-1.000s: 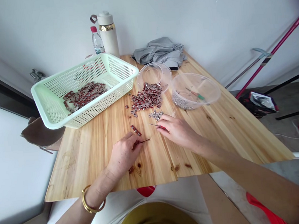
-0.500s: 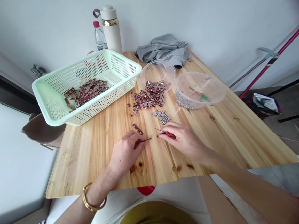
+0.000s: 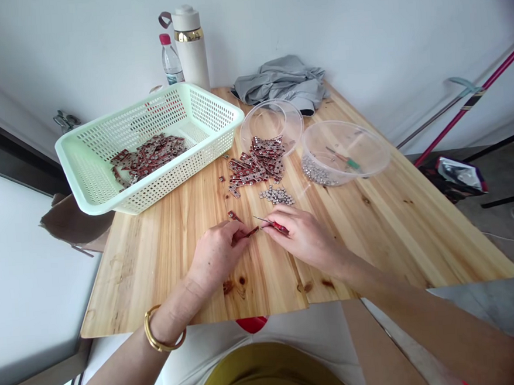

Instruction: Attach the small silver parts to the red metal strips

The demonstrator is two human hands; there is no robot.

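Note:
My left hand (image 3: 219,248) pinches a small reddish-brown strip (image 3: 253,231) near the front middle of the table, its free end pointing right. My right hand (image 3: 306,236) is closed around a small screwdriver (image 3: 280,228) with a red handle, its thin metal shaft pointing left above the strip. The right thumb and fingertip are close to the strip's end; whether they also pinch a small part I cannot make out. Another reddish strip (image 3: 233,216) lies just beyond my left fingers, partly hidden. Small silver metal pieces (image 3: 277,196) are heaped beyond my right hand.
Behind them is a pile of reddish strips (image 3: 255,164) against a clear lid (image 3: 294,122). A pale green basket (image 3: 185,173) holds more strips. On the right, a clear tub (image 3: 371,161) contains silver pieces and a green-handled tool (image 3: 352,163). Grey cloth (image 3: 280,82), a flask (image 3: 192,56) and a bottle (image 3: 171,60) stand behind.
My right hand has moved left with the screwdriver, closing the gap to my left hand. The strip's free end has tilted slightly upward in view.

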